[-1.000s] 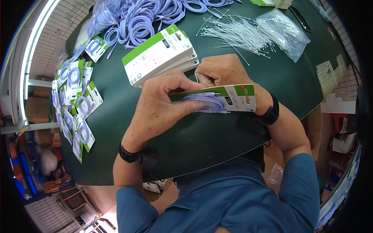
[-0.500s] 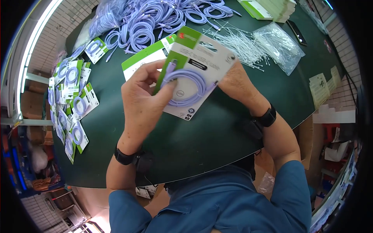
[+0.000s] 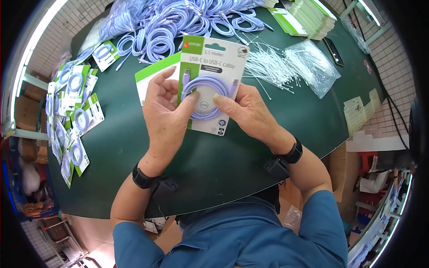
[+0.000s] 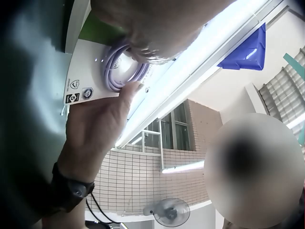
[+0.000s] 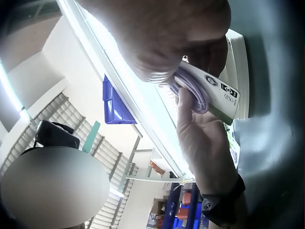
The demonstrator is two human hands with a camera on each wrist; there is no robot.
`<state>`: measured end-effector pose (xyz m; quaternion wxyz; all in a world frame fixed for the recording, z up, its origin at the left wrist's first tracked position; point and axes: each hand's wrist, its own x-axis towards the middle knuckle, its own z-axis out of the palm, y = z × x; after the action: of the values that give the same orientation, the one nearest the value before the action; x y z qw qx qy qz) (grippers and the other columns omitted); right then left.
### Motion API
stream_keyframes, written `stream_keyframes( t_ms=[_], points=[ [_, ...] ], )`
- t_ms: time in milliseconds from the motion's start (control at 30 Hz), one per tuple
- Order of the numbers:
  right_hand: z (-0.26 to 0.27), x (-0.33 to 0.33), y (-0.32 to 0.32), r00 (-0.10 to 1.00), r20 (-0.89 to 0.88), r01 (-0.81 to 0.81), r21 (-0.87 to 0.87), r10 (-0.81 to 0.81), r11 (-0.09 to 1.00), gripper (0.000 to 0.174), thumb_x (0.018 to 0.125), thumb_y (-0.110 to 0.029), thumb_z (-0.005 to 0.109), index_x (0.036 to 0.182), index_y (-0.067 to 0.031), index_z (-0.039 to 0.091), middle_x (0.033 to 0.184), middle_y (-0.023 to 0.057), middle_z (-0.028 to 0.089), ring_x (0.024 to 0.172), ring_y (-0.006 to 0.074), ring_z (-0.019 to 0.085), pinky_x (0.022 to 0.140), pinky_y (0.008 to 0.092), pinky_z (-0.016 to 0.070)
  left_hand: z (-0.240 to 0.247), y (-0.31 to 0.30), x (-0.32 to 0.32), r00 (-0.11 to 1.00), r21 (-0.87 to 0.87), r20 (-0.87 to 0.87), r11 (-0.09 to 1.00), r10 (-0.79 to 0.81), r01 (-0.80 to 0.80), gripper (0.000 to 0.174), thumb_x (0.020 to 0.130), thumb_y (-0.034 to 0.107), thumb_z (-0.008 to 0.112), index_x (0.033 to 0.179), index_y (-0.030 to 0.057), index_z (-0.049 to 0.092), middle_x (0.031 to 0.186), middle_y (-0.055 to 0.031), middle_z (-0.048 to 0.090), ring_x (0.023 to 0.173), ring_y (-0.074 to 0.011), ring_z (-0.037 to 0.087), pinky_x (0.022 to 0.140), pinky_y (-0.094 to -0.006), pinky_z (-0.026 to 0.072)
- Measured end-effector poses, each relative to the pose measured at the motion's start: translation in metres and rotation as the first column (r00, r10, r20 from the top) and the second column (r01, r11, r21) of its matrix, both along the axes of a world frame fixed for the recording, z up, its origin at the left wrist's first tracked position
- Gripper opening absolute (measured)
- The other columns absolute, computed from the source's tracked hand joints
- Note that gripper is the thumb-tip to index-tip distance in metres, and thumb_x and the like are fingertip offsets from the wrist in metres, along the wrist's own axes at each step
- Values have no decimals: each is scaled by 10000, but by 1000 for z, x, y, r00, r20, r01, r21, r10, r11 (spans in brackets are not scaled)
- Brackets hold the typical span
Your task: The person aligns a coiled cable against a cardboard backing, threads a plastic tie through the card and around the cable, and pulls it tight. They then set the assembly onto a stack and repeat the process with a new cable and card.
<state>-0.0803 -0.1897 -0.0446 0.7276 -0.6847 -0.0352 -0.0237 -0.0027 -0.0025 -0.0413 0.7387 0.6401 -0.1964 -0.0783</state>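
A white and green packaging card (image 3: pixel 232 56) printed "USB-C to USB-C cable" stands tilted up in front of me in the head view. On its front lies a coiled lilac USB-C cable (image 3: pixel 209 80), its two plugs pointing up. My left hand (image 3: pixel 165 116) grips the card's left edge, thumb over the coil. From the right, my right hand (image 3: pixel 259 114) pinches the opposite edge, its thumb on the coil's inner side. The left wrist view shows the coil (image 4: pixel 110 71) between both hands; in the right wrist view the card (image 5: pixel 224 90) appears edge-on.
More cards (image 3: pixel 145 76) lie behind my left hand. Carded cables (image 3: pixel 80 120) are heaped at left, loose lilac coils (image 3: pixel 163 38) at the back. White cable ties (image 3: pixel 268 67), a clear plastic bag (image 3: pixel 317 67), a phone (image 3: pixel 334 51) and card stacks (image 3: pixel 313 18) occupy the right side.
The card was turned nearly edge-on, then swung up to face me and straightened. My right hand came from behind the card to its right edge, thumb in front. My left hand kept hold.
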Motion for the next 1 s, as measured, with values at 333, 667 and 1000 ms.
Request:
stream_keyframes(
  t_ms=[333,667,1000],
  points=[
    [-5,-1,3,981,55,180,118,-188,976,346,1109,-261,600,1268,30,700,1156,73,750,983,96,673,866,284,566,9,-7,-21,437,382,883,806,-174,-452,414,716,82,892,1090,50,715,1025,-98,670,1003,-316,596,896,-452,454],
    [-6,-2,22,964,59,251,135,-261,959,338,1096,-255,612,1127,60,729,910,67,775,793,80,680,685,267,564,-9,-16,-27,535,383,835,834,-129,-396,287,769,83,861,995,53,687,932,-70,662,892,-313,608,771,-450,457],
    [1,-7,19,974,49,224,-113,-219,968,360,1113,-293,599,1165,48,701,965,41,754,857,59,635,727,255,531,-14,-15,-45,814,430,572,881,-95,-199,332,850,-1,800,1124,40,620,909,-102,656,694,-257,587,657,-383,472]
  ],
)
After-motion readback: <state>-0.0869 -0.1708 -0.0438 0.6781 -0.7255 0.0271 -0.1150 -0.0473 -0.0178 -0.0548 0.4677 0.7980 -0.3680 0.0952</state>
